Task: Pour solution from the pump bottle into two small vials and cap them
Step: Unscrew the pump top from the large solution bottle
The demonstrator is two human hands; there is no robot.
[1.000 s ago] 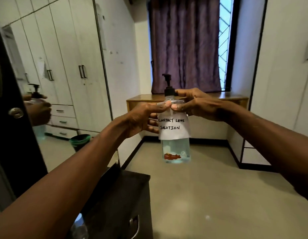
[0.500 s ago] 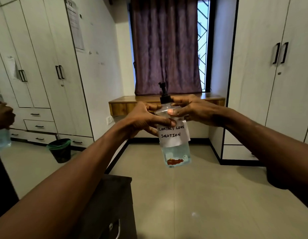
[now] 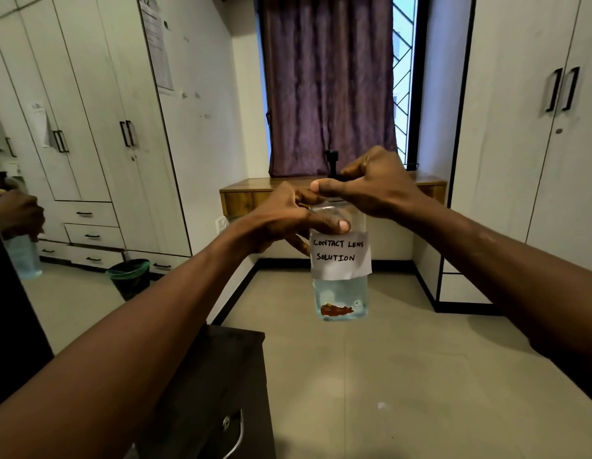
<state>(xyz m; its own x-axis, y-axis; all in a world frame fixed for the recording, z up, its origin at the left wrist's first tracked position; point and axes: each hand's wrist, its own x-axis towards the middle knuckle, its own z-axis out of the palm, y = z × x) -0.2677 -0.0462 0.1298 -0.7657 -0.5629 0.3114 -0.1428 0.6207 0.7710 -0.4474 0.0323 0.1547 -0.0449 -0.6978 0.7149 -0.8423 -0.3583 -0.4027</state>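
Note:
A clear pump bottle (image 3: 341,293) hangs upright in the air in front of me, with pale liquid in its lower part and a white paper label reading "CONTACT LENS SOLUTION". My left hand (image 3: 284,223) grips the bottle's shoulder from the left, thumb across the front just above the label. My right hand (image 3: 374,187) is closed around the neck and black pump collar from the right; only the black pump head (image 3: 331,160) sticks up behind its fingers. No vials are in view.
A dark cabinet (image 3: 222,385) with a metal handle stands below my left forearm. A wooden desk (image 3: 248,193) sits under the curtained window. White wardrobes line both sides, a black bin (image 3: 129,276) stands on the floor, and a mirror at the left edge reflects my hands.
The view has swung to the right, so the left mirror has slid toward the edge. My right hand has shifted higher over the pump collar. The bottle stays held in both hands.

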